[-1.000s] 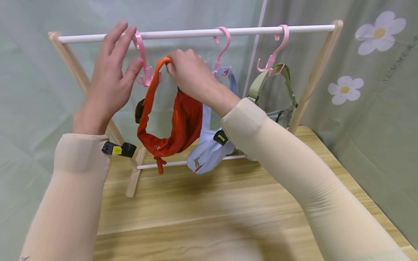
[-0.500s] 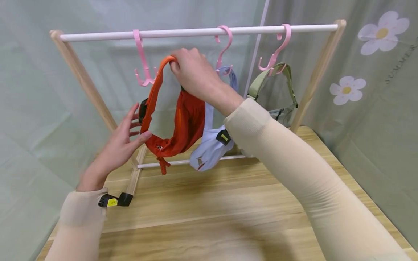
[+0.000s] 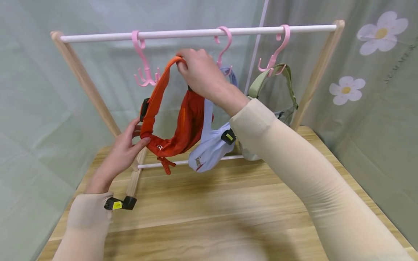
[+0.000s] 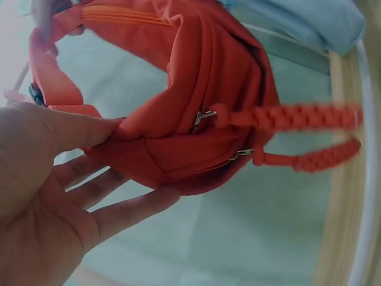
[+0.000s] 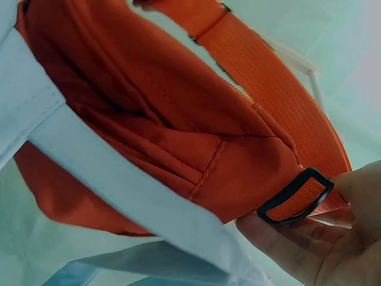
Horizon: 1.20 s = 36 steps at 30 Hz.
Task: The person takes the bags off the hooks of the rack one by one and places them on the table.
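Note:
An orange-red waist bag (image 3: 186, 125) hangs from my right hand (image 3: 204, 74), which grips its strap (image 3: 160, 88) at the top. In the right wrist view, those fingers hold the strap beside a black buckle (image 5: 296, 195). My left hand (image 3: 122, 154) pinches the bag's lower left end, thumb in front and fingers behind. Braided zipper pulls (image 4: 297, 117) dangle from the bag in the left wrist view. Just behind the strap, a pink hook (image 3: 145, 65) hangs on the white bar (image 3: 183, 34). My right hand covers part of the strap.
A light blue waist bag (image 3: 209, 148) hangs from the middle pink hook (image 3: 225, 45), close behind the orange-red one. On the right hook (image 3: 281, 47) is a green bag (image 3: 259, 85), partly hidden by my sleeve. The rack's wooden posts (image 3: 85, 79) stand on the wooden table (image 3: 183, 217).
My left hand has dropped from the left hook to the orange-red waist bag's lower end and taken hold of it. The left hook has turned. My right hand has shifted slightly right with the bag.

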### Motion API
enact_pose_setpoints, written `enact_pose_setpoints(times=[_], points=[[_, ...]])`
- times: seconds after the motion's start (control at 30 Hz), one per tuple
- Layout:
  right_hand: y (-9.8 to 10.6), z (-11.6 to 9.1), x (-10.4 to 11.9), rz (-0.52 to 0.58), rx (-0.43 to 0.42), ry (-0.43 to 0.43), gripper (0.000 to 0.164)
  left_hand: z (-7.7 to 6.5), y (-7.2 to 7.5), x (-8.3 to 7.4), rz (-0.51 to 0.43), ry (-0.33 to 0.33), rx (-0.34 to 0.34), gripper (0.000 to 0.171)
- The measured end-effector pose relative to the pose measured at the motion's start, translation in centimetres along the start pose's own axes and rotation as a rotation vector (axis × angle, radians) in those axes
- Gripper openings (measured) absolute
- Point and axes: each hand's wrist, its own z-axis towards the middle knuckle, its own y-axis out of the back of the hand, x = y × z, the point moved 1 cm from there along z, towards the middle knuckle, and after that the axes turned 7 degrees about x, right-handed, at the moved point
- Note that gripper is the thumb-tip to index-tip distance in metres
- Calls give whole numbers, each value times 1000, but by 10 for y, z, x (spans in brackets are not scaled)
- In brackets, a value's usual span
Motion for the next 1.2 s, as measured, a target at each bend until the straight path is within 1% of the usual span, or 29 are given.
enact_pose_setpoints(times=[0.07,0.17,0.3,0.4,0.5,0.63,0.73,0.83,1.03,1.1,1.2], points=[[1,-1,-4,2,1,3,35,-1,3,0,-9,-20,-26,67],[4,-2,-11,-23,-1,12,36,-3,8,0,-47,-33,-63,61],[6,-2,-17,-68,0,55,36,-6,16,1,-104,-15,-111,50],[7,-3,-21,-120,10,105,34,-8,22,0,-153,3,-173,45],[5,-6,-26,-198,54,162,32,-9,29,-2,-272,-14,-255,43],[1,-11,-34,-257,124,226,31,-11,39,-7,-444,-81,-363,43],[-2,-14,-40,-256,150,262,29,-11,46,-12,-509,-108,-418,43],[-5,-17,-43,-247,169,304,28,-10,51,-16,-563,-110,-464,40],[-13,-24,-45,-176,248,386,27,-8,59,-24,-671,-145,-562,33],[-16,-27,-46,-142,280,406,26,-7,62,-27,-686,-151,-587,32],[-20,-35,-48,-91,307,431,23,-5,67,-31,-689,-132,-617,32]])
